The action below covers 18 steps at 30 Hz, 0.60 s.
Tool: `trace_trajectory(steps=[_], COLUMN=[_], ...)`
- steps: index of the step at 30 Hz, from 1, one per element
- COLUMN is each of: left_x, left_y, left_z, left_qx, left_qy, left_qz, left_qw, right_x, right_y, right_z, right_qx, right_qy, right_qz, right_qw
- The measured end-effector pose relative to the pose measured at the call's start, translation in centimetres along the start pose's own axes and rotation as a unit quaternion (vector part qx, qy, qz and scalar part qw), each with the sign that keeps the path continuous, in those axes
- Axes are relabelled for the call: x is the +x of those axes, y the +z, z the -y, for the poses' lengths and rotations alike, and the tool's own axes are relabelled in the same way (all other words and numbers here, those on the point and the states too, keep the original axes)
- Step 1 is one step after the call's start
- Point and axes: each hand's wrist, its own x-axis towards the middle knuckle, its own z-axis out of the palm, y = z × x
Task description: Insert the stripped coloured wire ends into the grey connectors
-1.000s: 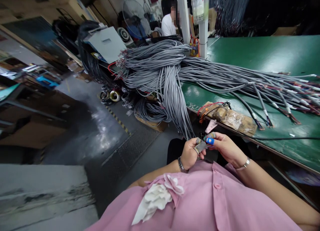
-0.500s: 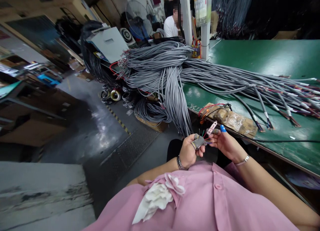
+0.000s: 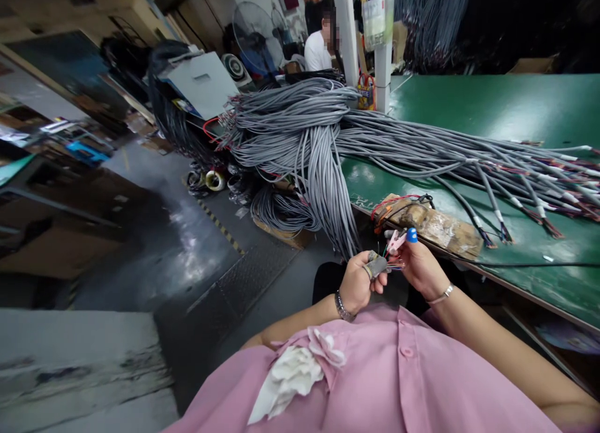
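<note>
My left hand is closed on a bunch of thin coloured wires, whose ends stick out to the right past the thumb. That thumb has a grey wrap. The cable behind the wires is hidden in the hand. Close by on the right, my right hand pinches a small pale pink, tag-like piece. A blue cover sits on its thumb tip. A red and a green wire run up toward the pink piece; whether they touch it I cannot tell.
Grey cables are heaped left of a post and spread across the green table, stripped ends at right. A taped wooden block lies at the table's near edge. Coiled cables lie low at left. A person is farther back.
My right thumb and fingers have closed in on the pink piece, which is now more covered and tilted. My left hand has shifted very slightly, still holding the wires.
</note>
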Motion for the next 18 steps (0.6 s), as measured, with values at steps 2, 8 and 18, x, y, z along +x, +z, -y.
trace_trajectory(steps=[2, 8, 18], left_x=[0.1, 0.0, -1.6], left_y=[0.0, -0.3, -1.9], left_z=[0.1, 0.4, 0.9], left_qx=[0.005, 0.02, 0.064], left_qy=[0.003, 0.002, 0.019], left_qz=[-0.002, -0.001, 0.007], left_qw=[1.0, 1.0, 0.998], right_x=[0.2, 0.3, -1.9], right_y=[0.3, 0.5, -2.4], right_z=[0.1, 0.0, 1.1], right_qx=[0.032, 0.054, -0.039], right_qy=[-0.001, -0.003, 0.207], right_qz=[-0.016, -0.033, 0.174], right_qw=[0.999, 0.998, 0.962])
